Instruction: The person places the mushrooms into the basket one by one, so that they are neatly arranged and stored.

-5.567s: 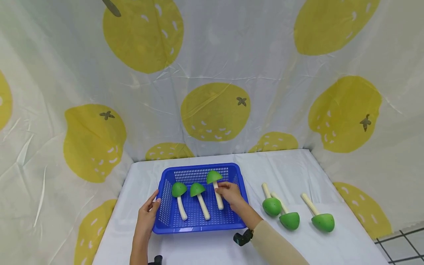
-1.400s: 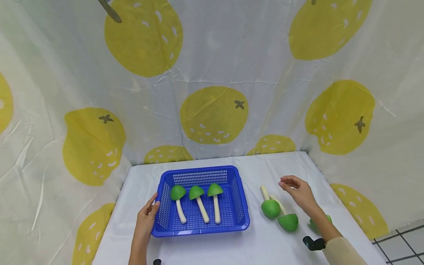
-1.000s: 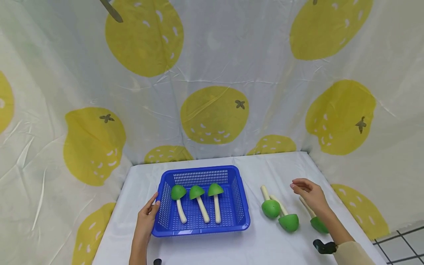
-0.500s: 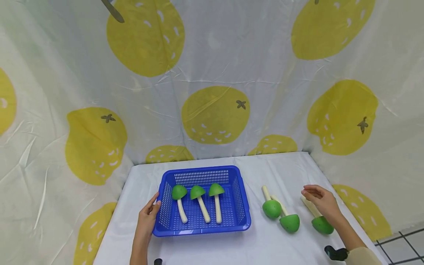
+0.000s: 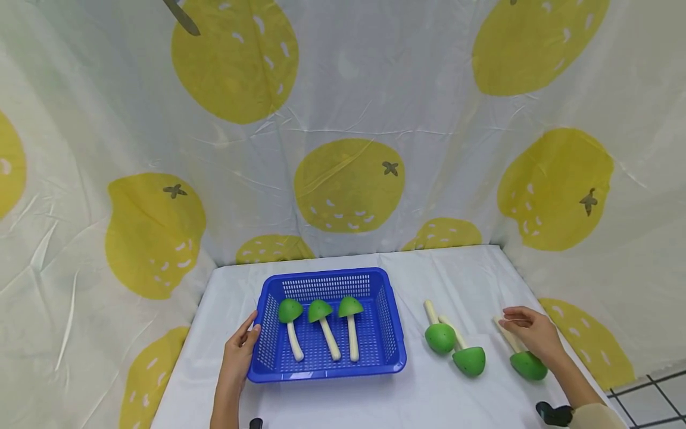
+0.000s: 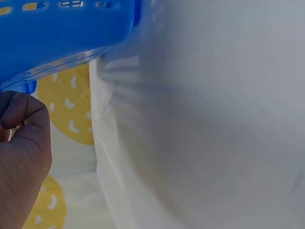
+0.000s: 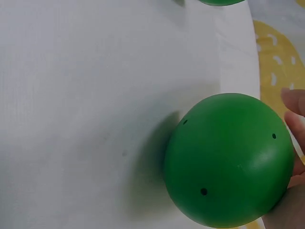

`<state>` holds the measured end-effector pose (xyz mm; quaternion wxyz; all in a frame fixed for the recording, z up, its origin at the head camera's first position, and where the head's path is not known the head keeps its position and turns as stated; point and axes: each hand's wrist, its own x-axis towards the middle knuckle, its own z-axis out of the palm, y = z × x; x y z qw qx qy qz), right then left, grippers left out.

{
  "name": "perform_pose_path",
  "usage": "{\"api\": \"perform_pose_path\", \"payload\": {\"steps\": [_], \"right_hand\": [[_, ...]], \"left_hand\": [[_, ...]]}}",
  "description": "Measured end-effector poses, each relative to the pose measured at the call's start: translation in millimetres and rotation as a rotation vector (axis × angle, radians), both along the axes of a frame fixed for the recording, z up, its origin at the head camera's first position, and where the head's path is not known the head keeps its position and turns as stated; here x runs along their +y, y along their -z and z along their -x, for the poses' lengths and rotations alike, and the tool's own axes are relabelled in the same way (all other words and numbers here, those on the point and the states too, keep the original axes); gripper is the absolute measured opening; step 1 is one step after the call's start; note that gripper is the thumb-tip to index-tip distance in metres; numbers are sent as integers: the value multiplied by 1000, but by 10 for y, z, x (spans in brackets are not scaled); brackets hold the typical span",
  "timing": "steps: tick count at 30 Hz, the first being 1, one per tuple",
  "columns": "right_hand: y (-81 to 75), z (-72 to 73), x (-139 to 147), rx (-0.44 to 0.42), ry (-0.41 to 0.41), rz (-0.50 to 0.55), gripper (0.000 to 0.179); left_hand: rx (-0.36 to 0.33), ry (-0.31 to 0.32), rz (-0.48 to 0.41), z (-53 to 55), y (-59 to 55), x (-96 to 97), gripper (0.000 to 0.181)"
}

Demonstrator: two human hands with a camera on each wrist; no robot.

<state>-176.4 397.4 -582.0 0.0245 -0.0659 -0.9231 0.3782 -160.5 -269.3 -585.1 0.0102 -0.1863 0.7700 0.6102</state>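
Observation:
My left hand [image 5: 238, 347] grips the left side of a blue plastic basket [image 5: 316, 375], thumb at the rim. In the left wrist view, curled fingers [image 6: 21, 109] meet the basket [image 6: 62, 38]. Three toy mushrooms with green caps and pale stems, one the middle mushroom [image 5: 320, 310], lie side by side in the basket. At the right, my right hand [image 5: 536, 335] is at the stem of a mushroom [image 5: 527, 365], thumb against the stem and fingers loosely bent. That mushroom's cap [image 7: 228, 160] fills much of the right wrist view and hides its stem.
Two more green-capped mushrooms, a rounded one [image 5: 440, 338] and one beside it [image 5: 468, 361], lie on the white cloth [image 5: 332, 408] between the basket and my right hand. A lemon-print curtain [image 5: 343, 71] encloses the back and both sides.
Earlier my right hand held the third mushroom over the basket; that mushroom now lies inside. The hand has moved right to the rightmost mushroom, which has shifted slightly right. My left hand stays put.

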Motion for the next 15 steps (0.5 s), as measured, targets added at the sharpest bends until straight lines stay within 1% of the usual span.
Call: {"api": "perform_pose_path", "payload": {"steps": [3,5,10,15], "right_hand": [[13,-3,51,-44,0,-68,46],[21,-2,73,-59,6,-95,43],[47,-5,126,-58,29,-125,42],[81,-47,157,-63,54,-139,40]], "left_hand": [[-1,-2,-8,-2,2,1,55],[-2,-2,-8,-3,2,1,56],[-7,-5,0,-5,-1,1,55],[-12,-4,-9,-6,-2,2,54]]}}
